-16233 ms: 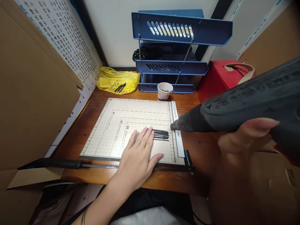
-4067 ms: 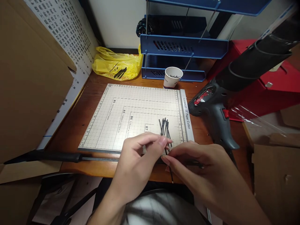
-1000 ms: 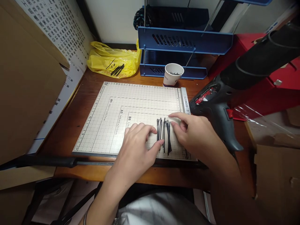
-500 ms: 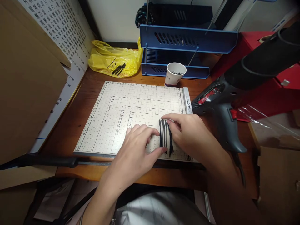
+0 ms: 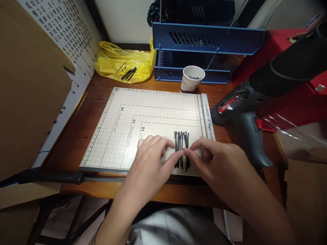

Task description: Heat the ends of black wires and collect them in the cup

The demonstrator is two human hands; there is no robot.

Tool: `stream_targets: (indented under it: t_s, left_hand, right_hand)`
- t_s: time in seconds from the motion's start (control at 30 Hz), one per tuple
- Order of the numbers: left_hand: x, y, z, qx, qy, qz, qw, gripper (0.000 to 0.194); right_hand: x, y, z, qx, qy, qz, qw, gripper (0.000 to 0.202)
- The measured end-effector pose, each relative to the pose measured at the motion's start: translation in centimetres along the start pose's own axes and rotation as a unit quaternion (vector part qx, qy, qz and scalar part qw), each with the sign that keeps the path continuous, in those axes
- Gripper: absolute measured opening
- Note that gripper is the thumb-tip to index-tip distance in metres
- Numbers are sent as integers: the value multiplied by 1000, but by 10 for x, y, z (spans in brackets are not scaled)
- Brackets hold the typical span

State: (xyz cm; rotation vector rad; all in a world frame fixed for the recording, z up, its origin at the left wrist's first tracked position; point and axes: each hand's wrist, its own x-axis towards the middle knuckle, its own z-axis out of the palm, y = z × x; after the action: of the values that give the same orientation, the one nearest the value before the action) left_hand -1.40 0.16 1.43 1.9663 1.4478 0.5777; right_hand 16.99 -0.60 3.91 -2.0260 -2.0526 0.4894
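Several short, thin black wires (image 5: 179, 139) lie side by side on the gridded board of a paper cutter (image 5: 158, 114), roughly lined up. At their left edge is my left hand (image 5: 150, 160), its index finger curled against them and its thumb laid across their middle. From the other side my right hand (image 5: 217, 156) grips the rightmost wires between thumb and bent index finger. The two thumb tips almost meet over the bunch. A few wires lean slightly, and their lower ends stick out below my thumbs.
Behind the board stand a paper cup (image 5: 187, 85) holding small dark bits, a blue file rack (image 5: 191, 37) and a yellow plastic bag (image 5: 104, 64) with black pieces on it. A heat gun (image 5: 247, 115) is at right. The cutter's handle (image 5: 61, 177) lies front left.
My right hand has moved down from the wires' top ends to their middle. My left thumb has shifted up slightly onto them. The wires sit a little differently, their top ends now uncovered.
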Motion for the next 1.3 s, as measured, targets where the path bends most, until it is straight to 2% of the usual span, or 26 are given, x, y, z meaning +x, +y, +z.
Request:
stream_targets:
  t_s: [0.13, 0.37, 0.57, 0.77, 1.0, 1.3]
  left_hand:
    - [3, 3, 11, 26, 59, -12, 998, 12]
    - [2, 0, 13, 38, 84, 4, 996, 4]
    - [3, 1, 14, 51, 87, -11, 995, 8]
    - [4, 4, 17, 68, 89, -28, 993, 14]
    - [4, 4, 16, 69, 89, -27, 993, 8]
    - [6, 5, 18, 79, 95, -38, 992, 15]
  right_hand:
    - [-5, -4, 7, -3, -33, 25, 999, 19]
    - [-3, 2, 4, 22, -42, 38, 998, 18]
    - [0, 0, 8, 9, -18, 41, 999, 25]
    - [1, -1, 8, 29, -35, 44, 998, 22]
    - [2, 1, 7, 33, -31, 38, 998, 20]
    - [-1, 3, 11, 37, -25, 43, 998, 20]
